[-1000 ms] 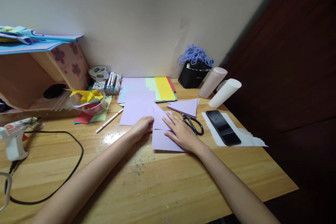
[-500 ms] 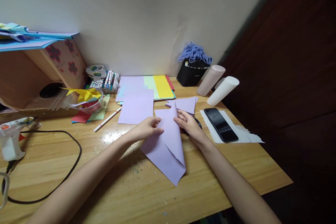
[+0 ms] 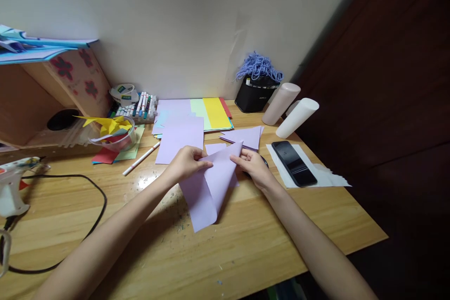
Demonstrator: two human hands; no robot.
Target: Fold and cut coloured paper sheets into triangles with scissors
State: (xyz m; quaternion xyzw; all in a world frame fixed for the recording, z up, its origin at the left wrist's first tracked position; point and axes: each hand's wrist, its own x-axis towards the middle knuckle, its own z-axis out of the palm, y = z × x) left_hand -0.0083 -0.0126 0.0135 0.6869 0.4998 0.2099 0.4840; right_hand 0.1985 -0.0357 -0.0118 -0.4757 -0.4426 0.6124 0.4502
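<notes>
A purple paper sheet (image 3: 220,179), partly folded over on itself, is held up a little over the wooden table. My left hand (image 3: 189,163) pinches its upper left part between thumb and fingers. My right hand (image 3: 253,165) grips the upper right corner, where the paper curls to a point. Behind it, a flat purple sheet (image 3: 181,140) lies to the left. Folded purple pieces (image 3: 246,137) rest beyond my right hand. Part of another purple sheet shows beneath the held one. Something black and curved is partly hidden behind my right hand.
A phone (image 3: 294,163) lies on white tissue at the right, near two pale cylinders (image 3: 297,117). Coloured paper (image 3: 216,113), a black marker case (image 3: 255,96) and a bowl of paper scraps (image 3: 117,140) stand behind. A glue gun (image 3: 14,187) with its cord is at left.
The held purple paper has swung its lower end to the left and tilted. My left hand has moved left and slightly up with it. The whole view has shifted slightly.
</notes>
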